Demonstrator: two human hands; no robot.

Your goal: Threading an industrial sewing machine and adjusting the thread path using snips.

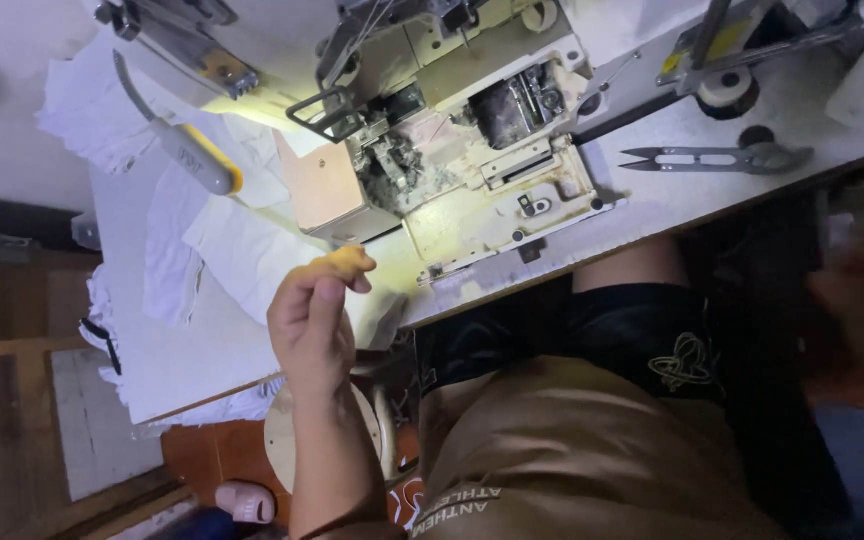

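**White cloth at the sewing machine: handling and count**

White fabric pieces (237, 250) lie spread on the bench (167, 365) to the left of the sewing machine (452, 150), one strip reaching toward the machine's lit front edge. We judge this cloth light, limp and easily creased; it should slide readily on the smooth bench and is best pinched at an edge or corner near the machine. We count one left hand (314, 315) in view, raised just above the bench edge, its fingers (347, 265) curled together with the tips in the lamp's glow; we cannot tell whether they nip a fold of cloth or merely close on themselves. The other hand is not shown clearly: a blurred shape at the far right may be it. We count one machine, one pair of thread snips (717, 157) resting on the bench, one yellow-handled tool (192, 150) lying over the cloth, and several overlapping cloth pieces whose exact number cannot be separated.
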